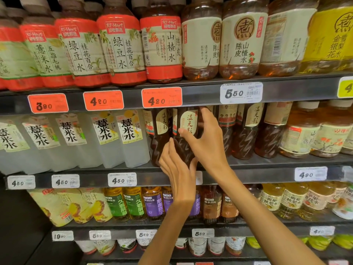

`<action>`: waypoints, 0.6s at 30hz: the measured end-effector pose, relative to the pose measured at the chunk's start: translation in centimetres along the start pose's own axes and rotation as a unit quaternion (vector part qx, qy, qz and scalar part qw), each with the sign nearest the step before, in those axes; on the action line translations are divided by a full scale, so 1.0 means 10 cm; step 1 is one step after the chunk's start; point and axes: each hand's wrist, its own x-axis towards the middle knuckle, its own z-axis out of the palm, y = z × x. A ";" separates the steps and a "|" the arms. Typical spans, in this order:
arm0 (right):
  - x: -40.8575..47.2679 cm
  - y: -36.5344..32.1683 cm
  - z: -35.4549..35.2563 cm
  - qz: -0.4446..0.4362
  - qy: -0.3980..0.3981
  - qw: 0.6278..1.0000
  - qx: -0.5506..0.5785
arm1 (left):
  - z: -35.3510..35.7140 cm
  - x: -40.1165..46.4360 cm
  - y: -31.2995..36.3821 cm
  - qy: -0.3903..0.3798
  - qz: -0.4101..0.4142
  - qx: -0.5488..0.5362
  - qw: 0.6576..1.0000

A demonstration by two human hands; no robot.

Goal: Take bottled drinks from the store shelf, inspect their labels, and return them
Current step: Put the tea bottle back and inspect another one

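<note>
Both hands on one dark bottle (184,134), middle shelf (133,179), standing upright in its row.

Left of the grip: clear square bottles (122,138) with bold black characters, then another dark bottle (159,134) just beside the held one. White price tags (122,179) on the shelf rail below read 4.50.

Left hand (176,169): fingers straight, close together, laid flat against the lower body of the dark bottle from its left side. Not curled round it. Palm side hidden, only the back shows.

Right hand (207,142): grip spread wide, thumb across the front of the cream label, fingers reaching round the right side up near the neck. It holds the bottle at label height. Fingertips behind the bottle not visible.

Bottle base hidden by the left hand, so cannot tell whether it sits on the shelf or is lifted. Cap hidden behind the red price tag (162,97) reading 4.20 on the rail above.

Right of the grip: more dark bottles (246,131) of the same type, then amber bottles (303,134) with pale labels. Small label print unreadable. Upper and lower shelves cut off at the frame edges.
</note>
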 end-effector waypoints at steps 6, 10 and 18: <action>-0.01 0.00 0.11 -0.061 0.034 0.988 -0.136 | 0.15 0.04 0.00 0.037 -0.007 0.045 0.998; 0.01 0.04 0.13 -0.075 0.037 0.984 -0.160 | 0.19 0.05 0.00 0.087 0.007 0.056 0.995; 0.00 0.12 0.19 -0.106 0.074 0.967 -0.220 | 0.18 0.08 -0.12 0.044 0.026 0.108 0.993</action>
